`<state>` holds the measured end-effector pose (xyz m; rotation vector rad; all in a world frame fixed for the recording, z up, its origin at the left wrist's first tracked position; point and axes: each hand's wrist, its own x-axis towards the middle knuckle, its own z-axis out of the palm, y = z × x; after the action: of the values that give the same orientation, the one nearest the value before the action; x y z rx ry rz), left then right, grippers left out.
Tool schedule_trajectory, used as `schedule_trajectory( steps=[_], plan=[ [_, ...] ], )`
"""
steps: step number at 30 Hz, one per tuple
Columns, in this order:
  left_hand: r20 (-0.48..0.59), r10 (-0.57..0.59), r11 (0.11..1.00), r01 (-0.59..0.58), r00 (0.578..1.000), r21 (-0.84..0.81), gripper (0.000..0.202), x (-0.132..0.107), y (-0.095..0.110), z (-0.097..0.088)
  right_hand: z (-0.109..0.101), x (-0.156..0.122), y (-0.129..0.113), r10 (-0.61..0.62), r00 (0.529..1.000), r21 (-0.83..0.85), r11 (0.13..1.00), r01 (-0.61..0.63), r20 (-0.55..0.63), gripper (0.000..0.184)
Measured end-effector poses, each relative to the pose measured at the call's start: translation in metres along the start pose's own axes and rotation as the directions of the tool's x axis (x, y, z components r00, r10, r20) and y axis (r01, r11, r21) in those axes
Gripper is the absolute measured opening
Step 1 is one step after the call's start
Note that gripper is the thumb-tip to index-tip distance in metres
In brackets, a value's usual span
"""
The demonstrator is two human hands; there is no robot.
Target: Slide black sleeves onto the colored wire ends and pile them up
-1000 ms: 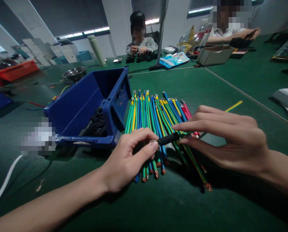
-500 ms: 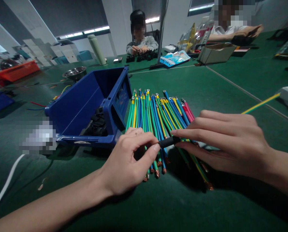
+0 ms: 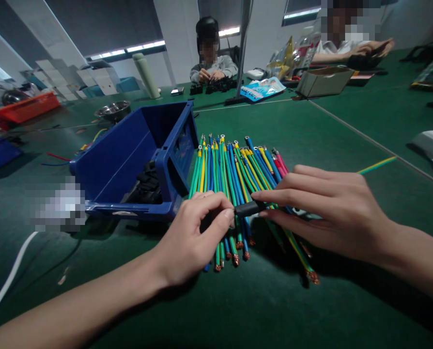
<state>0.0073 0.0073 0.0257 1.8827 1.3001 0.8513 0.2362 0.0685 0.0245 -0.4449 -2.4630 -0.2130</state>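
A short black heat-shrink sleeve point(image 3: 246, 209) spans the gap between my two hands, above a row of cut wires. My left hand point(image 3: 198, 232) pinches its left end between thumb and forefinger. Fingers extended but pressed together, my right hand point(image 3: 321, 211) grips a green-and-yellow wire point(image 3: 378, 165) close to the sleeve's right end. The tail of that wire sticks out behind the right hand; its other end is hidden. Below lie many green-yellow, blue and pink wires point(image 3: 225, 169), with ring lugs at the far ends and bare copper at several near ends.
Left of the wires stands a blue bin point(image 3: 129, 208) holding black sleeves point(image 3: 147, 182). A white cable point(image 3: 13, 271) runs along the left. Farther back are a metal bowl point(image 3: 113, 110), a green bottle point(image 3: 146, 75), a blue packet point(image 3: 263, 89) and a cardboard box point(image 3: 324, 81). Two people sit across the table.
Both hands have shifted slightly left with the sleeve. The wire's tail behind my right hand has moved left and down, with less of it sticking out.
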Motion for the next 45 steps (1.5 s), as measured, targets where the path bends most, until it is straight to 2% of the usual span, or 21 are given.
schedule_trajectory(
  steps=[4, 8, 16, 21, 25, 45],
  plan=[
    [-0.015, -0.013, 1.0, 0.013, 1.0, -0.013, 0.024, -0.0014, 0.0008, 0.0003, 0.0017, 0.0006, -0.002, 0.012, 1.0, -0.003, 1.0, -0.012, 0.005, 0.016],
    [-0.045, -0.021, 0.999, 0.02, 0.999, -0.034, 0.025, -0.0031, 0.0004, 0.0007, 0.002, 0.0025, -0.0031, 0.026, 0.998, -0.005, 1.0, -0.026, -0.058, 0.019],
    [-0.005, -0.05, 0.977, 0.048, 0.999, -0.206, 0.033, -0.0016, -0.0029, 0.0012, 0.0027, 0.0039, -0.0018, 0.048, 0.995, 0.018, 0.999, -0.046, -0.09, 0.018],
    [-0.032, -0.072, 0.971, 0.062, 0.997, -0.231, 0.019, -0.0026, -0.0038, 0.0005, 0.0041, 0.0028, -0.0038, 0.088, 0.989, 0.069, 0.994, -0.079, -0.123, 0.019],
    [-0.036, -0.066, 0.963, 0.055, 0.997, -0.262, 0.016, -0.0027, -0.0038, 0.001, 0.0037, 0.0026, -0.0053, 0.108, 0.988, 0.052, 0.993, -0.103, -0.112, 0.019],
    [-0.028, -0.072, 0.969, 0.063, 0.997, -0.237, 0.015, 0.0, -0.001, 0.0016, 0.0023, 0.0065, -0.0056, 0.13, 0.986, 0.121, 0.986, -0.117, -0.103, 0.016]
  ],
)
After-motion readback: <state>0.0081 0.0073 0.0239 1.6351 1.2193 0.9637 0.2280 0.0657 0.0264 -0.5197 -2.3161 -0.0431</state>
